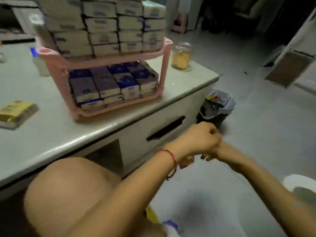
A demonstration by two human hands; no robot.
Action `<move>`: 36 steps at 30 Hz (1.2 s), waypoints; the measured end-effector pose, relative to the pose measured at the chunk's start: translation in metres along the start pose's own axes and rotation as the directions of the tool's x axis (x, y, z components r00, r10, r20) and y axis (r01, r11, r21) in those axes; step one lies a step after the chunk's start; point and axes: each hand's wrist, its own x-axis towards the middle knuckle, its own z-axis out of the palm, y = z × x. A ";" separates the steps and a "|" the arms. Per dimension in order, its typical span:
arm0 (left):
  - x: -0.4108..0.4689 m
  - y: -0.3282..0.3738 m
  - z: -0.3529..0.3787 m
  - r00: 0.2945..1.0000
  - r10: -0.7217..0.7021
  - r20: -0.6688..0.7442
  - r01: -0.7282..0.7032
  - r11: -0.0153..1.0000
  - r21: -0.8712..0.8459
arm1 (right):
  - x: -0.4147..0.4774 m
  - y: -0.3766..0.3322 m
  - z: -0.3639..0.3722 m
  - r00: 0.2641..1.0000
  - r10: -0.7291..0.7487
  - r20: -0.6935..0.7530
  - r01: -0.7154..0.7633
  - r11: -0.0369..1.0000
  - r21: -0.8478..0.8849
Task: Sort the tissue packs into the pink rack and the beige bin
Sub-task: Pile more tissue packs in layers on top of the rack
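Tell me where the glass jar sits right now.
In the head view, the glass jar stands on the table, just right of the pink rack, near its far right corner.

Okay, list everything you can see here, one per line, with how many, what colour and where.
table: one, off-white, left half of view
pink rack: one, two tiers, on the table
pale tissue packs: many, cream, stacked on the top tier
blue-and-purple tissue packs: many, filling the lower tier
yellow packs: small stack, table's left edge
jar: one, clear with yellow contents, table corner
waste bin: one, dark with a pale liner, on the floor beside the table
stool: one, pink, far floor
left hand: fingers curled, red bracelet on the wrist
right hand: partly hidden under the left
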 end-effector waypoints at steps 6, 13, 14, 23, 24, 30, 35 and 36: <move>0.053 -0.113 0.094 0.886 -0.416 0.204 0.391 0.908 0.152 | 0.040 0.173 0.089 0.915 0.281 0.291 -0.166 0.917 -0.362; 0.061 -0.182 0.081 0.787 -0.599 0.147 0.576 0.799 0.172 | 0.040 0.283 0.186 0.881 0.210 0.423 0.163 0.705 -0.690; 0.062 -0.184 0.081 0.780 -0.606 0.158 0.579 0.794 0.185 | 0.039 0.292 0.192 0.841 0.260 0.474 0.192 0.676 -0.711; 0.061 -0.184 0.089 0.790 -0.600 0.122 0.575 0.795 0.193 | 0.064 0.304 0.189 0.852 0.380 0.361 -0.028 0.721 -0.693; 0.058 -0.186 0.088 0.788 -0.605 0.118 0.577 0.791 0.204 | 0.061 0.299 0.185 0.845 0.400 0.356 -0.103 0.774 -0.625; 0.044 -0.209 0.096 0.727 -0.675 0.130 0.634 0.731 0.252 | 0.081 0.264 0.158 0.899 0.386 0.209 -0.398 0.917 0.020; 0.048 -0.206 0.102 0.702 -0.704 0.110 0.711 0.701 -0.057 | 0.091 0.193 0.109 0.918 0.221 0.329 -0.309 0.920 0.243; 0.051 -0.202 0.100 0.714 -0.693 0.095 0.696 0.691 -0.196 | 0.089 0.180 0.098 0.931 0.182 0.316 -0.274 0.921 0.278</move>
